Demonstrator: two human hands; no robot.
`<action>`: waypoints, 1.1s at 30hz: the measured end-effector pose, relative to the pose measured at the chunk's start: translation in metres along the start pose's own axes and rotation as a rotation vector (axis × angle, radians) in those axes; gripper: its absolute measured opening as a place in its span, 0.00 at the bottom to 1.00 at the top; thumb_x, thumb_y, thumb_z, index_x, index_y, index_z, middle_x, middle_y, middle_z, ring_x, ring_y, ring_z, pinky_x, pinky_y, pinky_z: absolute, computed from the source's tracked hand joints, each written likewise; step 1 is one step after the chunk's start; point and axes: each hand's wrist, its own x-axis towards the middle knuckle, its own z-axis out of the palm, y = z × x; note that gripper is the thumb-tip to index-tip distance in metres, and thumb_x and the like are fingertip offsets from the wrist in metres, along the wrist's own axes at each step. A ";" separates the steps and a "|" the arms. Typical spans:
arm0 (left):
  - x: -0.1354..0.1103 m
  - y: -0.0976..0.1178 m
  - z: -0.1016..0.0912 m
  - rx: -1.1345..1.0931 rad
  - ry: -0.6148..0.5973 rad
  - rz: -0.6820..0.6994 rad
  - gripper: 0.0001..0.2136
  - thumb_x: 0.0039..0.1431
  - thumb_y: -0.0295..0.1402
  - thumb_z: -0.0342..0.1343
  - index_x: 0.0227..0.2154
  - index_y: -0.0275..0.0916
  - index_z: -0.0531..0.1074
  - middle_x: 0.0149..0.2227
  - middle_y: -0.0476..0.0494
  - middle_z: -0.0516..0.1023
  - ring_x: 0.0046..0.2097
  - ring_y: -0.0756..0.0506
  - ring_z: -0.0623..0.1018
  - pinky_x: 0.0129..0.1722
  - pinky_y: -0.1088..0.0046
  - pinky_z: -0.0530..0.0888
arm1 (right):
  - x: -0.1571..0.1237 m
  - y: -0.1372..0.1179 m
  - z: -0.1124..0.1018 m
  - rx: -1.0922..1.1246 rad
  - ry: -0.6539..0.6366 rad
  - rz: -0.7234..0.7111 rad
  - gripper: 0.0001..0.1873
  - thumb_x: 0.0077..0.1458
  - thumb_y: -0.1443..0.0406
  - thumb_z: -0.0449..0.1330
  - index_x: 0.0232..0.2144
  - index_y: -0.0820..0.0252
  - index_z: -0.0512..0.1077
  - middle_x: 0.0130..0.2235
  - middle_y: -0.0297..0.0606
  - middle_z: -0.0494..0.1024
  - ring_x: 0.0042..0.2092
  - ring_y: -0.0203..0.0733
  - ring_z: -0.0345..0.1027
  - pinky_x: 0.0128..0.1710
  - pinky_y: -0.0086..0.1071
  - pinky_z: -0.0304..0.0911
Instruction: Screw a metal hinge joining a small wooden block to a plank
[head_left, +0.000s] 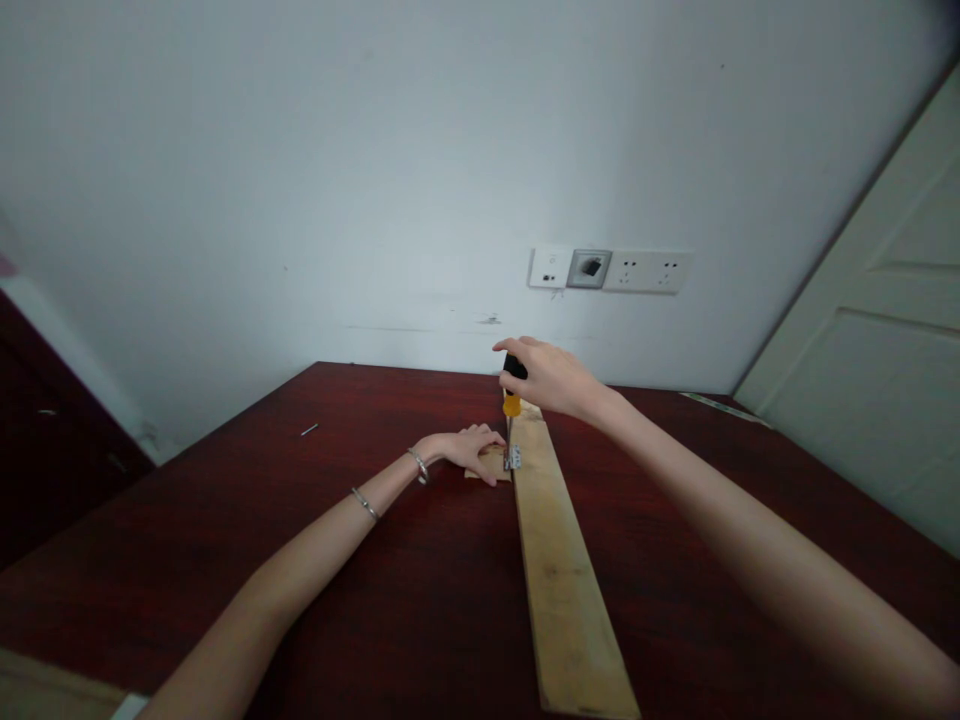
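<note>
My right hand [551, 375] is closed around the black and yellow handle of a screwdriver [511, 406], held upright with its shaft pointing down. Below it a small metal hinge [514, 457] lies at the left edge of a long wooden plank [559, 570]; the screwdriver's tip meets the hinge area, but the exact contact is too small to make out. My left hand [472, 450] presses on a small flat piece of wood [491, 463] beside the plank, its thumb along the near side and its fingers across the far side.
The plank runs lengthwise over a dark red table [420, 600]. To the left lies a thin silver metal piece [309, 430]. Behind the table stands a white wall with sockets [649, 272]. A pale panelled door [885, 300] is on the right, near a patterned strip [724, 408].
</note>
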 end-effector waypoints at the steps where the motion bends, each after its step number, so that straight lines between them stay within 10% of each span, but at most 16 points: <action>1: 0.000 0.000 0.000 -0.002 -0.001 -0.001 0.36 0.41 0.55 0.58 0.53 0.47 0.59 0.48 0.44 0.60 0.50 0.38 0.62 0.49 0.65 0.61 | 0.001 0.000 0.000 -0.004 0.007 -0.003 0.22 0.55 0.56 0.51 0.51 0.57 0.65 0.47 0.45 0.72 0.42 0.47 0.68 0.36 0.34 0.58; 33: -0.003 0.005 -0.003 -0.010 0.020 0.005 0.40 0.39 0.52 0.62 0.56 0.42 0.60 0.50 0.40 0.62 0.51 0.36 0.63 0.49 0.63 0.62 | 0.005 0.005 -0.012 0.220 0.139 -0.107 0.21 0.48 0.64 0.54 0.47 0.63 0.66 0.39 0.43 0.73 0.36 0.42 0.65 0.37 0.34 0.57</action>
